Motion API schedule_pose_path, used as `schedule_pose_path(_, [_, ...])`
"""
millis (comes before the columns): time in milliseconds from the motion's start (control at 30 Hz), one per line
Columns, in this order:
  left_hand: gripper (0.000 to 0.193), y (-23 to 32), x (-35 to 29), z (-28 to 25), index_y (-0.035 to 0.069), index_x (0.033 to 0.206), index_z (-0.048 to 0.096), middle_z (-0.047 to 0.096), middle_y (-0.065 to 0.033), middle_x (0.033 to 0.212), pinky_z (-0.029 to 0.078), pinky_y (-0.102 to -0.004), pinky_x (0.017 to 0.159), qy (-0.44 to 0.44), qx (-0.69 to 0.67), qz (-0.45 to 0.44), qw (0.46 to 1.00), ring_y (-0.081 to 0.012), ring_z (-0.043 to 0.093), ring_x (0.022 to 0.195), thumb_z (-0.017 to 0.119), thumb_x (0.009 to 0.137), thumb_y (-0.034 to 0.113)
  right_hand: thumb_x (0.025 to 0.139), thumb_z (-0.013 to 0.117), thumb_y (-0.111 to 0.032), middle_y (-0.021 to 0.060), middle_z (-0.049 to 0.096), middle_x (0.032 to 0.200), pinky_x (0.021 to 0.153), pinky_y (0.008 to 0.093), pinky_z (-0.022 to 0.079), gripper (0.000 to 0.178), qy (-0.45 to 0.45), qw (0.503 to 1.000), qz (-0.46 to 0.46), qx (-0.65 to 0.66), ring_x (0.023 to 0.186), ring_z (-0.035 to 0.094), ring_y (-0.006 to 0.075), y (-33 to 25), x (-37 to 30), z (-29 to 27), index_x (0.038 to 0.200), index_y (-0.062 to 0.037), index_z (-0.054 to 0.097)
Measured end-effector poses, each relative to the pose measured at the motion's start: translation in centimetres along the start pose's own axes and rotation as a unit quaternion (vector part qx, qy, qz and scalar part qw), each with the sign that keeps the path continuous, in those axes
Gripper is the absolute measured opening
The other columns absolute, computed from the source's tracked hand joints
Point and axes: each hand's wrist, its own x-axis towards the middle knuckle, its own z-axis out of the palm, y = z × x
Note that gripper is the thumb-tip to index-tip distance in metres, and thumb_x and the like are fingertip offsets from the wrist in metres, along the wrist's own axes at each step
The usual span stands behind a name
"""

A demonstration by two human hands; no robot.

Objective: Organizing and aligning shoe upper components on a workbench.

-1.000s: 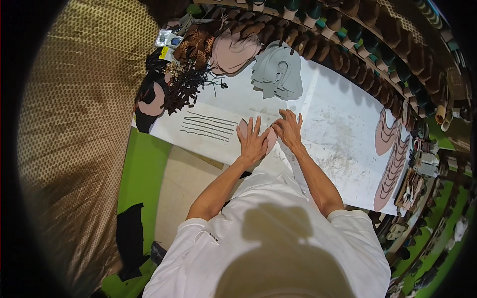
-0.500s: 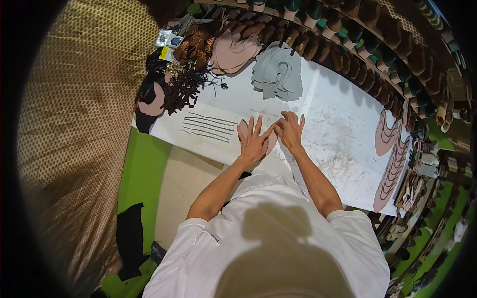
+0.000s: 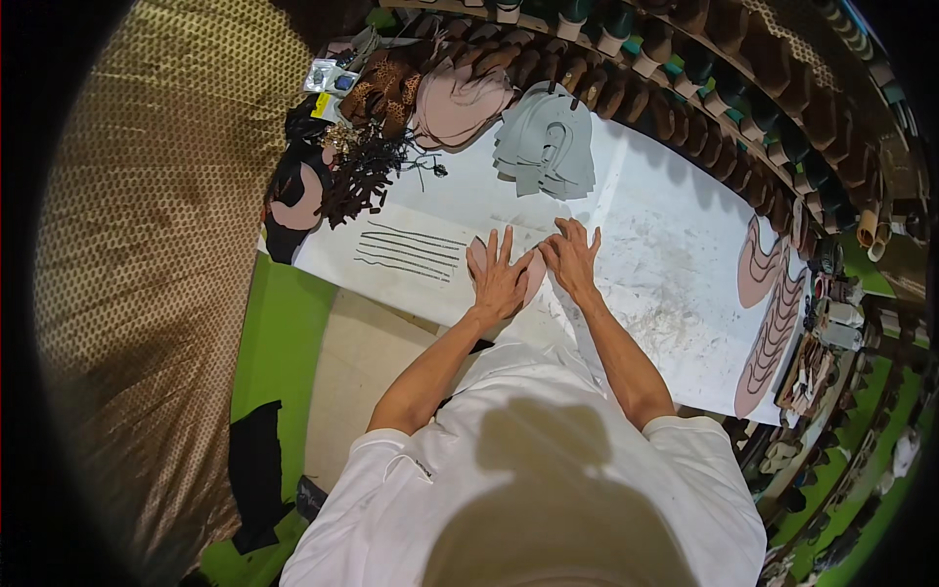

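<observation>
we press l hand [image 3: 501, 274], fingers spread flat, on the pink leather piece [image 3: 533, 274] at the white table's [image 3: 665, 245] near edge; r hand [image 3: 570, 256] fingers slightly apart beside it. risk: uneven pressure may crease/shift the piece.

The surface [image 3: 646, 225] at frame centre is white with grey smudges, and a pale pink piece [image 3: 478, 257] lies under the hands. Upper centre sits a grey stack [image 3: 543, 147]; upper left, leopard-spotted pieces [image 3: 381, 86]. The floor strip [image 3: 274, 352] at left is bright green.
</observation>
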Motion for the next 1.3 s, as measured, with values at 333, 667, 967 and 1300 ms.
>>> schedule_pose_path(333, [0.052, -0.2, 0.8, -0.4, 0.033, 0.147, 0.060, 0.011, -0.0141, 0.176, 0.003, -0.0847, 0.111, -0.009, 0.013, 0.009, 1.000, -0.0451, 0.006, 0.160, 0.061, 0.096, 0.025, 0.085, 0.080, -0.035, 0.0107, 0.056, 0.145, 0.119, 0.0740, 0.011, 0.024, 0.009, 0.998, 0.041, -0.041, 0.145, 0.040, 0.0372, -0.7, 0.8, 0.2, 0.094, -0.0129, 0.077])
schedule_pose_path(667, [0.059, -0.1, 0.3, 0.0, 0.034, 0.152, 0.054, 0.013, -0.0122, 0.176, 0.001, -0.0806, 0.115, -0.019, 0.014, -0.008, 1.000, -0.0418, 0.009, 0.160, 0.064, 0.094, 0.025, 0.085, 0.080, -0.032, 0.0150, 0.055, 0.148, 0.120, 0.0696, 0.014, 0.025, 0.018, 0.987, 0.150, 0.049, 0.146, 0.039, 0.0369, -0.7, 1.4, -1.4, 0.103, -0.0151, 0.078])
schedule_pose_path(967, [0.061, -0.7, -1.3, 0.6, 0.033, 0.159, 0.044, 0.011, -0.0149, 0.176, 0.005, -0.0840, 0.111, 0.004, 0.015, 0.023, 1.000, -0.0458, 0.009, 0.159, 0.059, 0.100, 0.036, 0.098, 0.061, -0.015, 0.0010, 0.055, 0.152, 0.124, 0.0643, 0.018, 0.045, -0.036, 0.987, -0.123, -0.095, 0.145, 0.043, 0.0314, -1.0, -3.6, -0.8, 0.142, -0.0115, 0.062])
schedule_pose_path(1300, [0.055, -0.8, -3.2, -0.3, 0.026, 0.156, 0.049, 0.016, -0.0135, 0.175, 0.002, -0.0803, 0.115, 0.010, 0.002, 0.003, 1.000, -0.0400, 0.011, 0.160, 0.056, 0.103, 0.037, 0.097, 0.062, -0.016, -0.0003, 0.049, 0.160, 0.125, 0.0664, 0.013, 0.054, -0.061, 0.980, -0.149, -0.117, 0.151, 0.037, 0.0309, -0.8, -3.6, -0.9, 0.150, -0.0124, 0.055])
